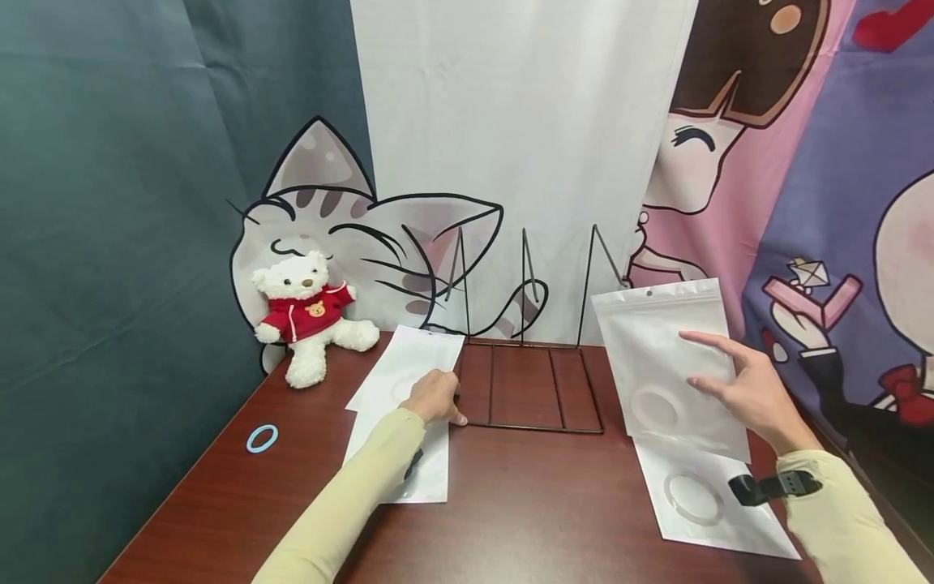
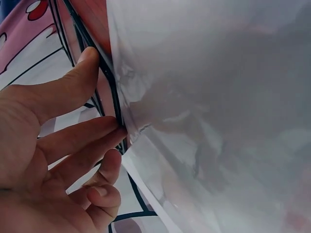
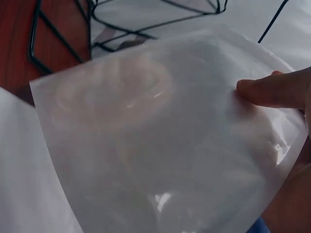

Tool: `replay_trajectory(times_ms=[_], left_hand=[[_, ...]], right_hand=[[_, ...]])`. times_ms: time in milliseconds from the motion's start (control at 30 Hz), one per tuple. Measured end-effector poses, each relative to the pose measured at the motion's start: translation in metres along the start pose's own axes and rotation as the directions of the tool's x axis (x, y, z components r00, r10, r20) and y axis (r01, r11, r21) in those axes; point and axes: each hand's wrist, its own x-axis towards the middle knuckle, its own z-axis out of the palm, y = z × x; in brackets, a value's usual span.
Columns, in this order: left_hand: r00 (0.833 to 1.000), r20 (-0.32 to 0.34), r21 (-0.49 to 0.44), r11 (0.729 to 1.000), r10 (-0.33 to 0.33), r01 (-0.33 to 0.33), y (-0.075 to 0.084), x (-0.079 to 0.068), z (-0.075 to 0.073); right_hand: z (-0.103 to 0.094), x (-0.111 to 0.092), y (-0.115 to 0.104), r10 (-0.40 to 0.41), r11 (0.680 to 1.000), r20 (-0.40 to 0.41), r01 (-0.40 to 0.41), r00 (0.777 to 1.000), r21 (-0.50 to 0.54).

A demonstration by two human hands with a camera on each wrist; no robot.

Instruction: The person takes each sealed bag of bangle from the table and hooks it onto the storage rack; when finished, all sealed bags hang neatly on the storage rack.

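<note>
**Pouches and rack: rack unloaded, one pouch in hand**

- Table [image 1: 525, 519]: dark wood.
- Rack [image 1: 536, 381]: black wire; no pouch seen in its slots.
- Raised pouch [image 1: 667, 365]: ring inside, right hand [image 1: 751, 393] pinching it, just right of the rack.
- Flat pouches: left stack [image 1: 409, 405] under the left hand [image 1: 436, 397], fingers extended at the rack's edge; another [image 1: 711, 503] lower right.
- Bear [image 1: 310, 320]; blue ring [image 1: 262, 438].

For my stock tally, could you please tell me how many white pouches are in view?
4, maybe more hidden beneath: two overlapping under the left hand, upper pouch and lower pouch; raised pouch in the right hand; flat pouch below it.
</note>
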Motion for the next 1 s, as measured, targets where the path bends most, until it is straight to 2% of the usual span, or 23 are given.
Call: replay_trajectory(times_ms=[300,467,700,1000], left_hand=[[0.999,0.033,0.071,0.997,-0.013,0.011,0.006,0.002,-0.002],[1.000,0.013,0.096,0.995,-0.004,0.003,0.007,0.005,-0.003],[1.000,0.005,0.134,0.991,0.005,-0.005,0.009,0.006,-0.001],[1.000,-0.006,0.140,0.990,0.011,-0.010,0.009,0.005,-0.001]], right_hand=[[-0.003,-0.013,-0.033,-0.134,0.990,0.019,0.133,0.991,0.047],[-0.004,-0.011,-0.047,-0.190,0.980,0.021,0.188,0.982,0.065],[-0.003,-0.007,-0.049,-0.158,0.984,0.013,0.156,0.987,0.090],[0.001,-0.002,-0.049,-0.153,0.980,0.001,0.152,0.988,0.131]])
